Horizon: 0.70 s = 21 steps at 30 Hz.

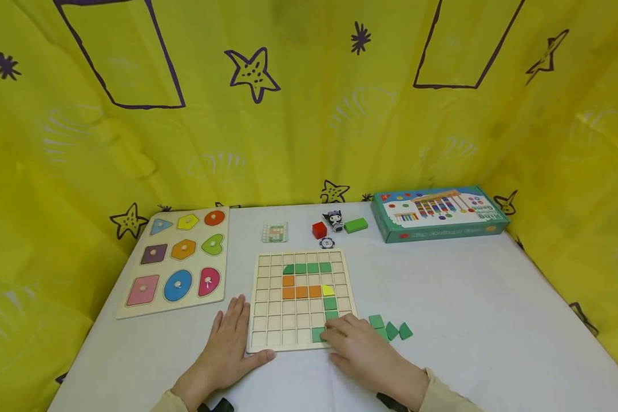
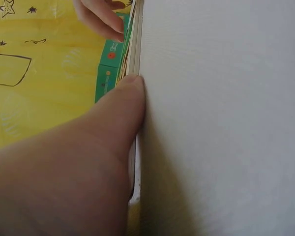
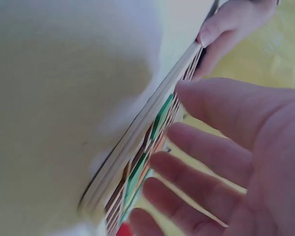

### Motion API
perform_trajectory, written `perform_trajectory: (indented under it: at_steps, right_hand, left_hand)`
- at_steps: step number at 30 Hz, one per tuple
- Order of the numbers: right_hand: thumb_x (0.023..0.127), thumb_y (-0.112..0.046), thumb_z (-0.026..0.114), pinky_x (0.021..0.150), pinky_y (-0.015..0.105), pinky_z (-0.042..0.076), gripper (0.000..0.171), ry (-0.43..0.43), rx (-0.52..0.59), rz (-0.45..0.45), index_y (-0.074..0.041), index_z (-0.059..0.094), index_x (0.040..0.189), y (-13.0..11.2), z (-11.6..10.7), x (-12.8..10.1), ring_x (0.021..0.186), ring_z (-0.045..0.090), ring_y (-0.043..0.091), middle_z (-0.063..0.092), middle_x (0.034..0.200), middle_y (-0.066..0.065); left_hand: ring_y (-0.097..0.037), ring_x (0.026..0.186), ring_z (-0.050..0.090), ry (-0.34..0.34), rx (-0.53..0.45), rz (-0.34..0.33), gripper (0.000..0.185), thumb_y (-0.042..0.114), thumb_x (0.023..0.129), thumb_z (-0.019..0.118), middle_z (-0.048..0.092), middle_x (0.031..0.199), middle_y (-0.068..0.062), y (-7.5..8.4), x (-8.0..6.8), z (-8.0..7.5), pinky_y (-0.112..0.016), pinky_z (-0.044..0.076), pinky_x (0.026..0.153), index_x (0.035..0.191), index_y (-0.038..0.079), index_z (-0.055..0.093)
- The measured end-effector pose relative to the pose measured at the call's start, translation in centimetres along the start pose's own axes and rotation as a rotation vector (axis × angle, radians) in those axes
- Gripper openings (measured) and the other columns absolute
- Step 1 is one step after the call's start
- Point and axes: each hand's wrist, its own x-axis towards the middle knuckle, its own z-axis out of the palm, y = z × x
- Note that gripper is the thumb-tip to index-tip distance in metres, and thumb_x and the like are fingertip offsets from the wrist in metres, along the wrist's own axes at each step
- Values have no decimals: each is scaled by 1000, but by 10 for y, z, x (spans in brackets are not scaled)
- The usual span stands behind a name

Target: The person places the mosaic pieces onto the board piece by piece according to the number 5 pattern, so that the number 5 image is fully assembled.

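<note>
A wooden grid board (image 1: 289, 323) lies on the white table. My left hand (image 1: 224, 346) rests at its lower left corner, fingers straight along the left side, thumb at the front edge. My right hand (image 1: 363, 346) is over the lower right corner, covering some cells; its fingers are relaxed and slightly spread in the right wrist view. Thumb and fingertips are right by a green square tile (image 1: 317, 335) in the bottom row. Further up, the board holds a green row (image 1: 313, 268), orange tiles (image 1: 301, 292), a yellow piece (image 1: 328, 290) and more green squares.
Loose green pieces (image 1: 405, 331) lie right of the board. Behind it are a small pattern card (image 1: 275, 232), a red cube (image 1: 319, 230), a figurine (image 1: 335, 220), a green block (image 1: 356, 225) and a chip (image 1: 327, 243). A shape puzzle (image 1: 194, 264) lies left, a game box (image 1: 438, 214) back right.
</note>
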Motion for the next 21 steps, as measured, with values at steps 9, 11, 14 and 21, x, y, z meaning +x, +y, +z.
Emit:
perform_trajectory:
  at_steps: [9, 11, 14, 21]
  right_hand:
    - [83, -21, 78, 86, 38, 48, 31, 170, 3, 200, -11, 72, 112, 27, -16, -25, 104, 55, 16, 64, 112, -1]
    - [82, -20, 79, 85, 39, 49, 32, 192, -11, 255, -10, 72, 111, 36, -20, -34, 102, 56, 17, 65, 110, -1]
    - [80, -19, 81, 82, 41, 50, 33, 224, -28, 327, -9, 72, 110, 48, -25, -49, 98, 58, 19, 66, 106, 0]
    - [79, -19, 81, 78, 41, 49, 29, 227, -62, 436, -6, 73, 104, 66, -29, -72, 90, 58, 23, 66, 95, 2]
  left_hand:
    - [-38, 146, 5, -11, 2, 3, 116, 81, 80, 46, 15, 158, -23, 1, 1, 0, -62, 8, 111, 150, -9, 23]
    - [-38, 146, 5, -14, -1, 5, 116, 80, 80, 47, 14, 158, -23, 2, 2, 0, -62, 8, 111, 150, -9, 22]
    - [-38, 146, 5, -20, 0, 3, 116, 81, 80, 46, 13, 159, -23, 2, 1, 0, -62, 8, 111, 150, -9, 21]
    - [-38, 145, 7, 5, 7, -1, 116, 80, 80, 48, 15, 158, -23, 1, 1, 1, -62, 9, 111, 150, -9, 24]
